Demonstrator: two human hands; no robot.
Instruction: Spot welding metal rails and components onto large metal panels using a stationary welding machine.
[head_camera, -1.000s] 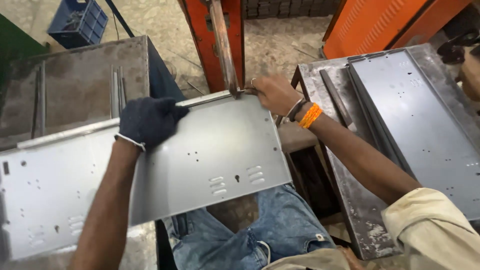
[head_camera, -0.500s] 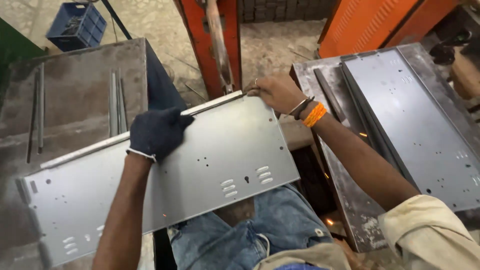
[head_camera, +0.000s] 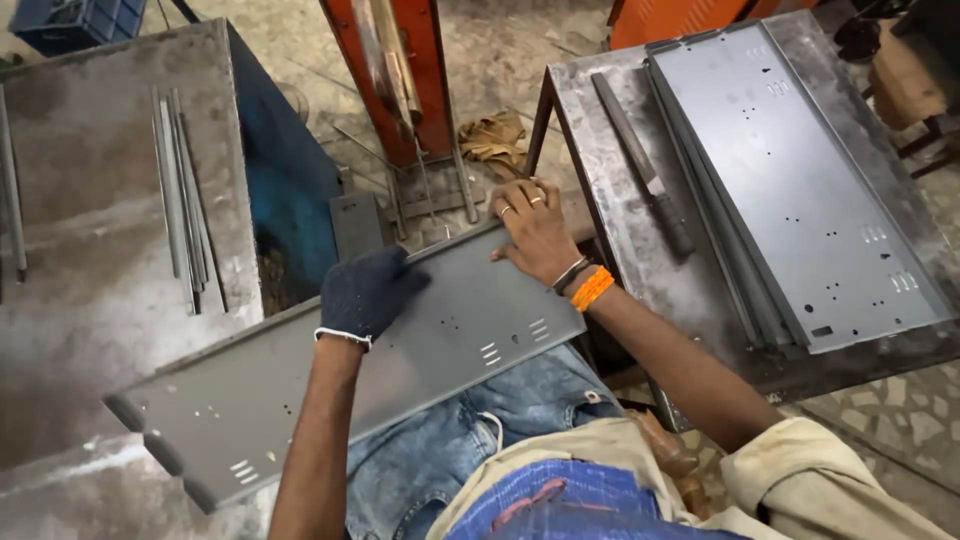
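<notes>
Grey sheet-metal panel lies mid-frame across our lap; gloved left hand and bare right hand press flat, gripping nothing, steadying it.

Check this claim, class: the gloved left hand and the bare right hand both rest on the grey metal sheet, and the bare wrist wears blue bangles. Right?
Not quite. In the head view the right hand wears orange bangles, not blue; the gloved left hand and the metal sheet are as stated.
</notes>
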